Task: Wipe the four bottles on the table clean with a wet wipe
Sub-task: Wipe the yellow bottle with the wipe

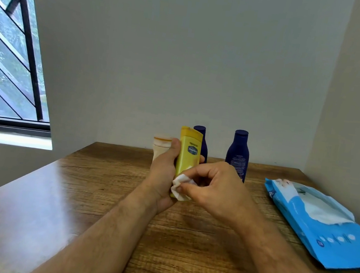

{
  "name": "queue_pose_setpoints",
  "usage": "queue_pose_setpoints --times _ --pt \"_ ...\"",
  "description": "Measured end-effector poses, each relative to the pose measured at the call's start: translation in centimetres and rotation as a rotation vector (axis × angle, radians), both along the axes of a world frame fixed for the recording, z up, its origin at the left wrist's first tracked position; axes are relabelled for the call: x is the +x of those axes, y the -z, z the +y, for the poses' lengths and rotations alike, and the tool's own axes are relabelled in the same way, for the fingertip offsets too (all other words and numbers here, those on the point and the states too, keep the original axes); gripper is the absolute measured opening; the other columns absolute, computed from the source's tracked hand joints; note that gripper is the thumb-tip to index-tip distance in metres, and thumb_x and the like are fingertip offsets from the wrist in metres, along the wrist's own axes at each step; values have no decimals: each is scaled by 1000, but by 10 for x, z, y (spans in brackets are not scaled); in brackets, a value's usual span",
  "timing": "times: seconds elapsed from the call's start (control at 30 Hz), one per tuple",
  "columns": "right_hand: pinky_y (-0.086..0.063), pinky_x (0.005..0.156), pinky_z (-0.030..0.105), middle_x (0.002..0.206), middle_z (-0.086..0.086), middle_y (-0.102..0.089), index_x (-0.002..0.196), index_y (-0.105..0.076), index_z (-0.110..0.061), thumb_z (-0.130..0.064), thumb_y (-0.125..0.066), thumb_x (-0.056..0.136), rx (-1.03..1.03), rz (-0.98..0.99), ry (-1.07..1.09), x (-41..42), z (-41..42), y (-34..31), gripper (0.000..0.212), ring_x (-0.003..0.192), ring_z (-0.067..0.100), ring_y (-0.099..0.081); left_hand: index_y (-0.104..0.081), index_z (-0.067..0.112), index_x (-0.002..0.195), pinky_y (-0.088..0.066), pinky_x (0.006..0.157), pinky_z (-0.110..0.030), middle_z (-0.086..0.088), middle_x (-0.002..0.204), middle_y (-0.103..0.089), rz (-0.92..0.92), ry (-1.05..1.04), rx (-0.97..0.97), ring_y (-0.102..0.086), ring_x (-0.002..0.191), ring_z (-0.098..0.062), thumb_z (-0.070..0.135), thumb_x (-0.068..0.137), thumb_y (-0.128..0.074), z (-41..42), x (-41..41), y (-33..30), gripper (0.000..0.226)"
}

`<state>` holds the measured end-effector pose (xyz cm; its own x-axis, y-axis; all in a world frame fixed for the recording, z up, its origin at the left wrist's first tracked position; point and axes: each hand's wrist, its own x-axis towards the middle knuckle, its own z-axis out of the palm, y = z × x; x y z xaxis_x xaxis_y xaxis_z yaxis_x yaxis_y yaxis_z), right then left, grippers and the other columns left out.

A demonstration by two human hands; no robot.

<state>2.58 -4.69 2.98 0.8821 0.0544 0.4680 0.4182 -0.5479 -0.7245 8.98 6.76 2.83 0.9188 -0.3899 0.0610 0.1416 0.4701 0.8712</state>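
Both hands meet over the middle of the brown wood-grain tabletop (101, 194). The left hand (162, 175) is wrapped round the lower half of a tall yellow plastic lotion bottle (188, 153), thumb up along its left edge and fingertips showing past its right edge, and holds it upright, seemingly just clear of the wood. The right hand (215, 187) comes in from the right with its fingers curled, pinching a small crumpled white wet wipe (179, 183) against the bottle's lower front face.

The bottle's long axis runs vertically, so the unwiped length lies above the wipe, toward the label and the flat cap; I judge the coming stroke should travel up along that axis while the left hand steadies or turns the bottle. The right hand is the working one and sits directly on the surface.

To the right lies a blue soft pack of wet wipes (331, 241), its flap open and a white sheet showing.

Farther back, near the wall, stand the other three: a squat cream plastic bottle (161, 144) just behind the left hand, a dark blue plastic bottle (202, 137) partly hidden behind the yellow one, and a second dark blue plastic bottle (238, 153) standing apart to the right.
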Motion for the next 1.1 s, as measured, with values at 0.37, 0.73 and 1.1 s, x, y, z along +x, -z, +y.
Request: queue_pose_setpoints --times 0.37,0.73,1.1 --pt "-60 58 34 85 -15 -68 99 -75 -30 -37 -72 84 182 -349 290 7 -11 0 17 77 8 -66 -76 16 98 -55 68 -36 -9 92 -76 -186 69 158 -70 75 -19 42 107 -33 -8 -6 9 52" --pt "-54 70 14 85 -20 -70 90 -77 -32 -30 -77 80 -113 -112 69 7 -3 7 10 83 -8 -63 -68 4 107 -56 87 -43 -18 99 -74 -150 -101 11 -70 86 -28 53 103 -32 1 0 0 61" --pt "-55 52 17 82 -12 -68 97 -74 -28 -26 -73 85 173 -310 250 5 -12 0 12 74 -1 -65 -74 14 98 -60 70 -38 -11 90 -76 -312 8 197 -73 78 -23 46 106 -30 -5 -6 10 54"
